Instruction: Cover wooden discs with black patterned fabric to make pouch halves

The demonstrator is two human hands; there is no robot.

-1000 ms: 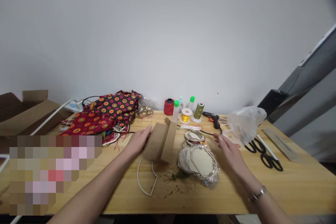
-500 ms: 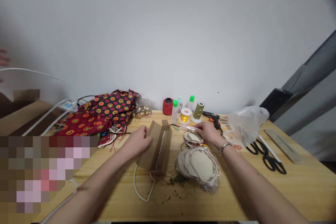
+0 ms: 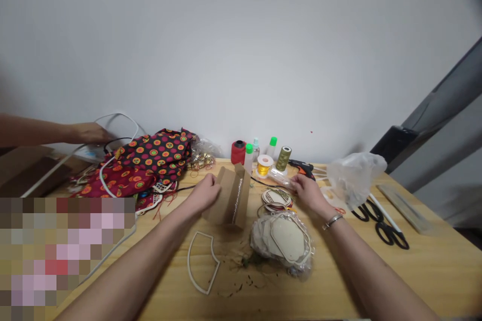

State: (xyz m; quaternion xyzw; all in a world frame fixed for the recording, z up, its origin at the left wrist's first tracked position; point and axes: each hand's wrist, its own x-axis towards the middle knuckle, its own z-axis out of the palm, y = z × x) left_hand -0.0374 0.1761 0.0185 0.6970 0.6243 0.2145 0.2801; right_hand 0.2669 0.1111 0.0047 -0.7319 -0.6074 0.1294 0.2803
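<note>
My left hand (image 3: 206, 191) is closed on the left edge of a small open cardboard box (image 3: 222, 200), which has a white torn strip along one side. My right hand (image 3: 306, 191) pinches the end of a clear plastic packet (image 3: 280, 178) behind the bag of wooden pieces. A fan-shaped white frame (image 3: 213, 278) lies flat in front of the box. To the right of it rests a clear bag of pale wooden plaques (image 3: 289, 238). Round lattice pieces (image 3: 276, 196) lie between that bag and the packet.
At the back stand a red thread spool (image 3: 238, 153), yellow and green spools, and green-capped bottles (image 3: 249, 158). A glue gun (image 3: 301, 166), plastic bag (image 3: 352, 178) and black-handled scissors (image 3: 384, 230) lie right. Patterned cloth (image 3: 158, 155) and another person's hand (image 3: 92, 133) are left.
The cardboard box has moved away from me, uncovering more of the fan-shaped frame. My right hand has shifted slightly right with the packet. Another person's arm has reached in at left by a white cable.
</note>
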